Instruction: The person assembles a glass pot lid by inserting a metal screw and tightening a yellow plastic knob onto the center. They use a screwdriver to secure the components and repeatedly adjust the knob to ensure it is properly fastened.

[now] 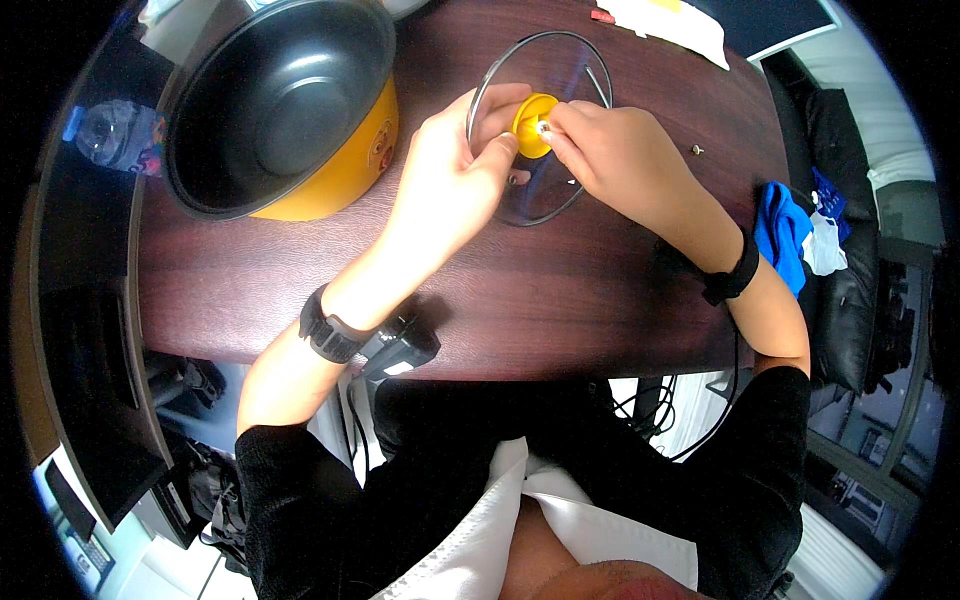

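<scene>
The right hand's fingers [566, 150] are pinched nearly closed on a small silvery fitting [544, 128] at the middle of a yellow knob [533, 143]; their tips hide its exact shape. The left hand [450, 155] is curled partly open, its thumb against the knob's left edge and its other fingers around the far side. The knob lies within the outline of a round lid [538, 200], which has a thin metal rim and seemingly clear glass, near the far edge of the surface [560, 300], right of its middle. Whether knob and glass touch cannot be told.

The knob looks light, stiff and smooth, best gripped by its edge. The lid is probably heavier, slippery and breakable, so its rim seems the safer hold. The fitting looks easy to drop.

Just right of the right hand lies a small metal piece [696, 150]. A large yellow pot [335, 175], black inside, fills the far left corner, limiting room beside the left hand. White paper [670, 28] lies at the far edge. A black device [408, 345] sits by the near edge, under the left wrist. Beyond the right edge is a blue cloth [780, 235].
</scene>
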Available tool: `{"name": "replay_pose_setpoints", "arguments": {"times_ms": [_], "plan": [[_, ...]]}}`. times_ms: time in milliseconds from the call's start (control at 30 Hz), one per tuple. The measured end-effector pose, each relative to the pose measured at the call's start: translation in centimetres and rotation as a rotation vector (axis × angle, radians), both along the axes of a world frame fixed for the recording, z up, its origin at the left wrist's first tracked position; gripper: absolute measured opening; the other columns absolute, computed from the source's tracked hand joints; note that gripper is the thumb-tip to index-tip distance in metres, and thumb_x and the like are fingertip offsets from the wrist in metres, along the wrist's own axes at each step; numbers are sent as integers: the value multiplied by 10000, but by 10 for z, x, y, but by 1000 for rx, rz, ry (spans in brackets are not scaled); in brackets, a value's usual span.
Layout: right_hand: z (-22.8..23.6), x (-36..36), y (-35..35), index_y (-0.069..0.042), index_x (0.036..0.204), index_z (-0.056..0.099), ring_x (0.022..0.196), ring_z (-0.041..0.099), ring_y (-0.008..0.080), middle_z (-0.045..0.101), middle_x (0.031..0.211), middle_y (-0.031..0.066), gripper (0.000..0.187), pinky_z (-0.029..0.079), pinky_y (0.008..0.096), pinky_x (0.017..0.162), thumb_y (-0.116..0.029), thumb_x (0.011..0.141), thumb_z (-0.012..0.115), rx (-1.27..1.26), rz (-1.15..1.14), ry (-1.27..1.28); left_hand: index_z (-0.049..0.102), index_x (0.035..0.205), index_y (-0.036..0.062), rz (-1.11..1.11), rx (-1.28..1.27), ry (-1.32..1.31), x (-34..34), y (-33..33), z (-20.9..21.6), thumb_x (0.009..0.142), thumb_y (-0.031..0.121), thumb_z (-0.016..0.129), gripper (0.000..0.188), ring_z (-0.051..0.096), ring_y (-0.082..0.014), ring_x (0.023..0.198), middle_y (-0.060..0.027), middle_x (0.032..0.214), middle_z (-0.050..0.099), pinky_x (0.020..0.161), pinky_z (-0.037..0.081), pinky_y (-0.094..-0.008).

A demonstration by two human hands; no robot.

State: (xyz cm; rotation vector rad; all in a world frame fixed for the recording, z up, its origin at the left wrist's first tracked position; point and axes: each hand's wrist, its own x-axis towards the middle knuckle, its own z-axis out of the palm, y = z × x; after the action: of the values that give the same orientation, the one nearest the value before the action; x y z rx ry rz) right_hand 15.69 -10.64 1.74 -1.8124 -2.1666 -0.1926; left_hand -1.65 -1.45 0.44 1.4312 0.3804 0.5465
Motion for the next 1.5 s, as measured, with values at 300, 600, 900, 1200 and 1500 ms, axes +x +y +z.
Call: {"name": "replay_pose_setpoints", "arguments": {"times_ms": [300, 600, 900, 1200, 1500], "plan": [[7, -7, 3, -32, 870, 580, 616, 629, 326, 618, 731, 140, 118, 511, 411, 551, -133, 809, 571, -65, 5, -99, 431, 1306, -36, -1, 18, 5, -1, -1, 0, 911, -45, 435, 395, 575, -190, 1112, -148, 1245, 565, 839, 555, -309], [0, -17, 7, 14, 767, 627, 660, 635, 349, 631, 700, 194, 262, 478, 417, 587, -177, 893, 501, -264, -268, 632, 449, 1288, -41, 26, 93, 14, -1, 0, 0, 903, -50, 450, 384, 599, -185, 1068, -141, 1202, 595, 822, 553, -294], [18, 1, -16, 0, 765, 620, 609, 612, 311, 606, 644, 157, 300, 460, 376, 571, -255, 907, 548, -202, -234, 502, 448, 1289, -54, 51, 29, -10, 1, 3, -1, 901, -51, 469, 389, 587, -198, 1103, -148, 1223, 584, 822, 567, -307], [-9, 42, -59, -17, 811, 592, 571, 603, 343, 580, 597, 171, 432, 458, 417, 542, -446, 838, 641, -405, -711, 194, 436, 1306, -47, 63, 0, 6, 1, 4, 0, 909, -50, 435, 397, 563, -212, 1147, -155, 1268, 554, 845, 568, -326], [1, 56, -75, 15, 893, 556, 555, 603, 245, 596, 608, 113, 325, 479, 378, 554, -299, 890, 472, -431, -630, 1388, 437, 1315, -35, 118, 35, 2, 1, 8, -1, 932, -30, 412, 384, 568, -207, 1134, -156, 1278, 546, 852, 567, -342]]}}
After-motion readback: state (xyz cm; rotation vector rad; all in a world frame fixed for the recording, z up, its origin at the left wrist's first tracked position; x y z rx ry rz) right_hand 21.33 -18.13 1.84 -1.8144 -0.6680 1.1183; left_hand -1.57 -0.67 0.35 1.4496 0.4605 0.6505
